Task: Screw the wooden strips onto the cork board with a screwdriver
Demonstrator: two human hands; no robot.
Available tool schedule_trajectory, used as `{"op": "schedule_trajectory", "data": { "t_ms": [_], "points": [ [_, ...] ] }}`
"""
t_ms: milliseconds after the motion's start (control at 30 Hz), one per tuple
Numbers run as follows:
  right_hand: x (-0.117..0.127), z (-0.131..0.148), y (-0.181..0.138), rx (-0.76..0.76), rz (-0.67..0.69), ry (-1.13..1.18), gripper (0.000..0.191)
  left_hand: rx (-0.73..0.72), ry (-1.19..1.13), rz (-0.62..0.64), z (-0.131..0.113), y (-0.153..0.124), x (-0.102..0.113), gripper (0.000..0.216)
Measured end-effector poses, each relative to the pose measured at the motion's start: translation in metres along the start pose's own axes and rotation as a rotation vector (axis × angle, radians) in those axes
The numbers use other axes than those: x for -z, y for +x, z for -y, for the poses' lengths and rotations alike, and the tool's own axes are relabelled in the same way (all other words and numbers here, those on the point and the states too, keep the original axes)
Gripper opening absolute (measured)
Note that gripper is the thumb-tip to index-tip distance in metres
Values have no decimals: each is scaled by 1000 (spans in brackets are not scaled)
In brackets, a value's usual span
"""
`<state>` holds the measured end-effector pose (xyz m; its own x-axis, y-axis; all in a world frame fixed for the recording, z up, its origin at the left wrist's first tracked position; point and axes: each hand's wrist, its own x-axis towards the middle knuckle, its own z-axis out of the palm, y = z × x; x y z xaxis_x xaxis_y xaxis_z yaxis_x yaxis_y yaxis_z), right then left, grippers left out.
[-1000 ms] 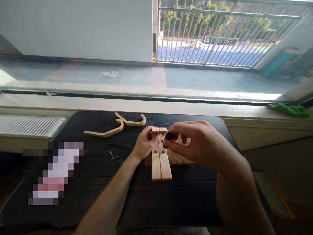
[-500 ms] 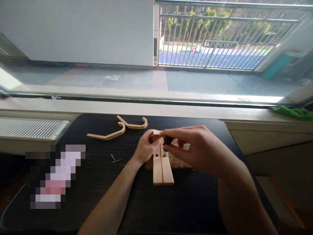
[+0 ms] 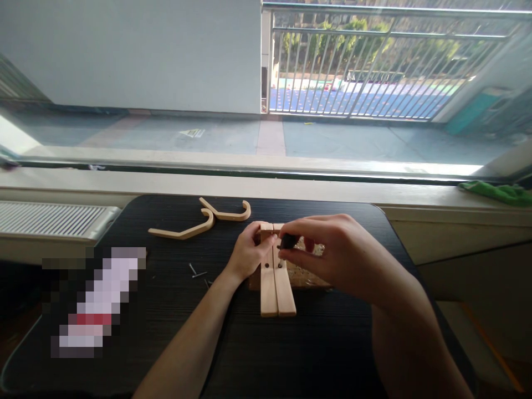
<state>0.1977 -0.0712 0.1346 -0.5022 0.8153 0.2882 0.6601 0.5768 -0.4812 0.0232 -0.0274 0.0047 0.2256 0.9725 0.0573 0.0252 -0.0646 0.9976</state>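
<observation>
Two pale wooden pieces [image 3: 269,291] lie side by side, their near ends jutting over a brown, plastic-wrapped block [image 3: 310,277]. My left hand [image 3: 249,249] is closed round the left edge of the wood, thumb on top. In my right hand [image 3: 332,244], between thumb and fingers, is a short screwdriver with a black handle [image 3: 288,241]. Its tip points down at a dark hole in the right-hand piece; a matching hole shows in the left-hand piece. Whether the tip sits on a screw head is too small to tell.
Two hooked wooden pieces [image 3: 183,233] lie at the back left of the black table [image 3: 174,343]. Several loose screws [image 3: 197,272] are left of my left hand. A pixelated item [image 3: 103,299] lies further left. A radiator [image 3: 54,219] and a windowsill [image 3: 249,187] border the table.
My right fingers have shifted slightly on the screwdriver, and its handle has turned and tilted a little. My left hand and the wooden pieces stay in place.
</observation>
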Motion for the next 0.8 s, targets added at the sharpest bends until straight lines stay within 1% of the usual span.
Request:
{"op": "schedule_trajectory", "data": {
  "t_ms": [300,433,533,633,800],
  "points": [
    [1,1,1,-27,20,-23,13,-1,20,-24,-1,0,0,16],
    [0,0,0,-48,35,-44,15,-7,35,-19,0,0,0,15],
    [-1,0,0,-33,19,-38,16,-24,28,-21,2,0,0,13],
    [-2,0,1,-8,3,18,19,-37,32,-30,3,1,1,13],
    [-4,0,2,30,10,81,20,-46,34,-23,5,1,1,11]
  ]
}}
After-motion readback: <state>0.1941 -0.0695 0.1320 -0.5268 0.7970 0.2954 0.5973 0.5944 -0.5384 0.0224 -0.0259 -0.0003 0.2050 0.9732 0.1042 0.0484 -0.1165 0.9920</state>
